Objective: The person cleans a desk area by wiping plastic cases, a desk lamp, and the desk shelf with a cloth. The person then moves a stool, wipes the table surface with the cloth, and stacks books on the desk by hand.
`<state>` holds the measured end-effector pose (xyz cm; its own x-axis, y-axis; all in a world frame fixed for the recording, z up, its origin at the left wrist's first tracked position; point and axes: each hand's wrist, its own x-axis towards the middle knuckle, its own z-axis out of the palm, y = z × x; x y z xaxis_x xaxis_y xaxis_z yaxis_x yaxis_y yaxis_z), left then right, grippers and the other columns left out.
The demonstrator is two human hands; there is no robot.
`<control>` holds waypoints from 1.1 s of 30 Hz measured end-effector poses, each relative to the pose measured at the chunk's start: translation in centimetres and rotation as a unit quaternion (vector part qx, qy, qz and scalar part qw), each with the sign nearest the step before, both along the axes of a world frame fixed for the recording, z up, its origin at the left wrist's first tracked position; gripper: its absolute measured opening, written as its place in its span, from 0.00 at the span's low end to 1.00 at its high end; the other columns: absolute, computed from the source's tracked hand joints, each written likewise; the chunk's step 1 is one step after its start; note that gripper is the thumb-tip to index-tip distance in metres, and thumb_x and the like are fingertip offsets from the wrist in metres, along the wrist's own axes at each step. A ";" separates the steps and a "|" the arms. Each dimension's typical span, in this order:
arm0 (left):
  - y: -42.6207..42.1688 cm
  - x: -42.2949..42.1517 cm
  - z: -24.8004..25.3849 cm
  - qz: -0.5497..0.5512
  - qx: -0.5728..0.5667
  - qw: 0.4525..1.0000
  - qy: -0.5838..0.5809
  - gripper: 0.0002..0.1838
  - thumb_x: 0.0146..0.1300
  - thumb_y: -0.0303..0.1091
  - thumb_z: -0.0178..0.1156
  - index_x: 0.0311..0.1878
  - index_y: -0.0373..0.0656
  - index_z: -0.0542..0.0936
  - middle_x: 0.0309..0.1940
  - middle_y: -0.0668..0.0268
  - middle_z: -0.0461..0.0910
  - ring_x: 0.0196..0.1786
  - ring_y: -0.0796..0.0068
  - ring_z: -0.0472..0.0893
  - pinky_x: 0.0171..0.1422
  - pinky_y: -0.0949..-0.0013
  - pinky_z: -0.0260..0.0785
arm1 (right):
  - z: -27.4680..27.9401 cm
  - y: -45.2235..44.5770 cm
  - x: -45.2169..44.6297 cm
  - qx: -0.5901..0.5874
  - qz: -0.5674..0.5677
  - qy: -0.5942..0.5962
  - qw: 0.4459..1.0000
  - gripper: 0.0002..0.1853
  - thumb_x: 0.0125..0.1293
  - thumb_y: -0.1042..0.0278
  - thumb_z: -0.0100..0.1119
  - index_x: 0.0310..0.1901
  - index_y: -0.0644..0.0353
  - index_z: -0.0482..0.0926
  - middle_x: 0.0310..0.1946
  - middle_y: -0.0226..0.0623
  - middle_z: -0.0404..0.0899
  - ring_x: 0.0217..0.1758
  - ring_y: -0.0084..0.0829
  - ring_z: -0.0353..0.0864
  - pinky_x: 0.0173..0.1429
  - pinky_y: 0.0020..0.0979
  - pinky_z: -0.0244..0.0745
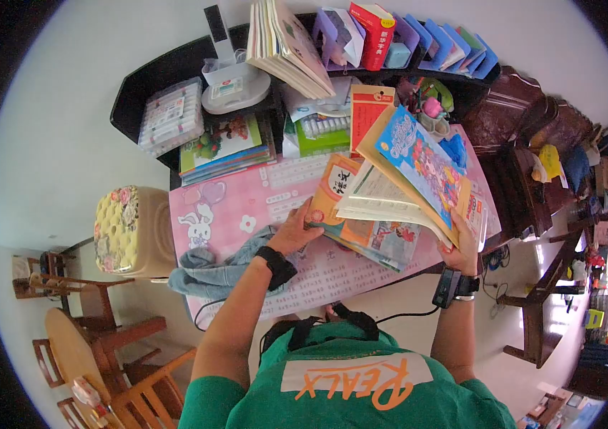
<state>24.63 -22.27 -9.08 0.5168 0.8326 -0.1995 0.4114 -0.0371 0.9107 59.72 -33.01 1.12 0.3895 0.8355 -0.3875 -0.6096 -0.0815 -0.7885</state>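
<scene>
My right hand [459, 247] is closed on the lower right edge of a stack of books, with a blue illustrated book [422, 154] on top. Under it, an open book [375, 191] shows its pages. My left hand [295, 232] holds the left edge of an orange book [329, 193], its thumb pointing right. More booklets [393, 239] lie beneath these on the pink desk mat [243, 189]. Beside my left wrist is a crumpled blue-grey cloth [221, 268].
Behind the mat, a black shelf [129, 96] carries a marker case [171, 118], a white lamp base [236, 93], upright books [289, 46] and a red dictionary [379, 36]. A padded stool [121, 229] stands left. Wooden furniture [532, 307] is at the right.
</scene>
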 end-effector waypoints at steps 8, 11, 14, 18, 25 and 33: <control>-0.6 -0.1 0.1 0.016 0.036 0.999 0.027 0.45 0.56 0.39 0.64 0.72 0.43 0.49 0.59 0.41 0.61 0.58 0.51 0.71 0.61 0.60 0.67 | 3.3 1.0 -2.4 0.008 0.005 0.017 1.000 0.25 0.60 0.75 0.58 0.60 0.61 0.69 0.52 0.31 0.75 0.47 0.18 0.76 0.41 0.19 0.75; -0.2 0.0 -1.5 0.006 0.031 0.999 -0.021 0.44 0.56 0.38 0.63 0.72 0.44 0.50 0.59 0.41 0.62 0.59 0.50 0.70 0.62 0.60 0.65 | 4.0 1.1 -3.3 0.024 0.003 0.035 0.999 0.26 0.58 0.76 0.57 0.60 0.62 0.69 0.53 0.33 0.74 0.50 0.22 0.76 0.48 0.22 0.75; -0.1 0.0 -2.2 0.012 0.001 0.998 -0.067 0.43 0.56 0.38 0.62 0.72 0.45 0.50 0.58 0.42 0.64 0.59 0.48 0.69 0.63 0.60 0.64 | 2.3 1.1 -3.2 0.039 0.015 0.010 0.999 0.22 0.61 0.71 0.55 0.58 0.63 0.69 0.50 0.34 0.75 0.51 0.25 0.76 0.52 0.25 0.74; 0.0 0.3 -0.8 -0.013 0.022 0.995 -0.092 0.42 0.57 0.39 0.61 0.72 0.46 0.51 0.56 0.43 0.67 0.60 0.50 0.70 0.63 0.60 0.63 | -1.0 -0.6 -2.0 0.054 0.084 -0.329 0.939 0.14 0.66 0.68 0.55 0.51 0.62 0.72 0.41 0.30 0.75 0.43 0.22 0.74 0.48 0.24 0.72; 0.0 0.6 3.3 0.029 -0.153 0.983 -0.097 0.44 0.58 0.46 0.59 0.72 0.37 0.49 0.66 0.48 0.61 0.67 0.60 0.63 0.70 0.64 0.53 | -5.7 -2.3 -2.3 -0.077 0.021 -0.163 0.983 0.12 0.61 0.72 0.61 0.44 0.59 0.72 0.31 0.25 0.72 0.33 0.17 0.70 0.35 0.20 0.67; 2.5 2.8 1.0 0.034 -0.077 0.991 -0.102 0.45 0.63 0.59 0.49 0.72 0.35 0.48 0.69 0.51 0.55 0.70 0.61 0.58 0.73 0.66 0.46 | -4.5 -1.0 -2.7 -0.077 0.088 -0.202 0.972 0.09 0.59 0.71 0.61 0.41 0.60 0.75 0.25 0.23 0.71 0.24 0.16 0.68 0.25 0.20 0.63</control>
